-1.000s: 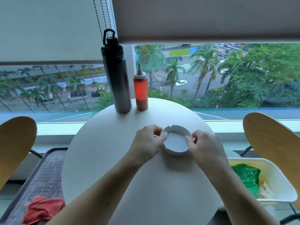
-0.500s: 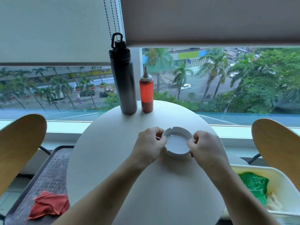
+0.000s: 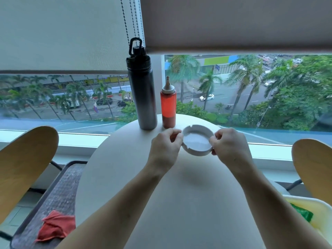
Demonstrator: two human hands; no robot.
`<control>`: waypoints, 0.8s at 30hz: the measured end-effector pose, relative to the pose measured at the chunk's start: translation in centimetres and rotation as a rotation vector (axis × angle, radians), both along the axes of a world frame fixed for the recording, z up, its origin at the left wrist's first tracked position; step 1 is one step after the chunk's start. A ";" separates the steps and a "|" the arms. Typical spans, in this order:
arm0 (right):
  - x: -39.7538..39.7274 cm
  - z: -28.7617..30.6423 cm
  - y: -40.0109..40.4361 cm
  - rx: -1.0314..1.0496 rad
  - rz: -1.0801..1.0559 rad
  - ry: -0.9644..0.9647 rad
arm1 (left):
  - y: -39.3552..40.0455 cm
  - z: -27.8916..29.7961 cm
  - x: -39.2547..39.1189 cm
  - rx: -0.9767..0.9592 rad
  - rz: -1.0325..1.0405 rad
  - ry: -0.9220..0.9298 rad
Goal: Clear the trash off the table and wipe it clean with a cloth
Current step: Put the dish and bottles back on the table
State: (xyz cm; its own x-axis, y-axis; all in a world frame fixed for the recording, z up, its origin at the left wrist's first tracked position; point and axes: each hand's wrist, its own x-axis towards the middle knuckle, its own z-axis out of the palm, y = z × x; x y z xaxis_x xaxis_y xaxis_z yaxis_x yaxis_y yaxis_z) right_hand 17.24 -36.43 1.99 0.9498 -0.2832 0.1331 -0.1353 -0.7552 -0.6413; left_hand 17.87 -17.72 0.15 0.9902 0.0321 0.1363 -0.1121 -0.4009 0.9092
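A round white ashtray (image 3: 196, 141) is held just above the round white table (image 3: 179, 203), tilted toward me. My left hand (image 3: 165, 146) pinches its left rim and my right hand (image 3: 228, 146) grips its right rim. The ashtray looks empty inside. A red cloth (image 3: 55, 226) lies crumpled on the grey bench at the lower left. A white bin (image 3: 323, 229) at the lower right holds green trash (image 3: 303, 213).
A tall dark flask (image 3: 142, 94) and a red squeeze bottle (image 3: 168, 106) stand at the table's far edge by the window. Wooden chair backs rise at the left (image 3: 23, 168) and right (image 3: 314, 168). A grey bench (image 3: 52, 200) sits left of the table.
Both hands have carried the ashtray away from me toward the far side of the table, close to the two bottles, and it now tilts off the surface.
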 end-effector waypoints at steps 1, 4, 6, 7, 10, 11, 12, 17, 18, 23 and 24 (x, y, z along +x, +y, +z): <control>0.6 0.1 -0.1 0.003 0.002 -0.006 | -0.1 -0.1 0.5 -0.024 0.006 -0.001; 2.3 0.3 -0.2 0.020 0.003 -0.020 | -0.4 -0.7 1.9 -0.072 0.013 0.004; 3.4 0.3 -0.2 0.025 0.000 -0.010 | -0.5 -1.1 2.8 -0.104 0.006 0.034; 4.0 0.3 -0.2 0.028 0.000 -0.003 | -0.6 -1.3 3.3 -0.113 -0.001 0.051; 5.5 0.0 -0.1 0.030 0.002 0.013 | -0.8 -1.5 4.1 -0.113 -0.015 0.068; 5.9 -0.1 0.0 0.031 0.001 0.016 | -0.8 -1.3 4.2 -0.108 -0.014 0.065; 6.4 -0.2 0.0 0.038 -0.003 0.021 | -0.9 -1.2 4.4 -0.105 -0.013 0.063; 8.1 -0.4 0.0 0.069 -0.019 0.040 | -1.1 -1.5 5.2 -0.125 -0.027 0.077; 8.5 -0.5 0.0 0.066 -0.019 0.044 | -1.1 -1.8 5.4 -0.133 -0.029 0.082; 9.7 -0.7 -0.2 0.051 -0.010 0.056 | -1.4 -2.2 6.0 -0.145 -0.040 0.092; 9.9 -0.8 -0.2 0.056 -0.011 0.060 | -1.5 -2.3 6.2 -0.153 -0.050 0.097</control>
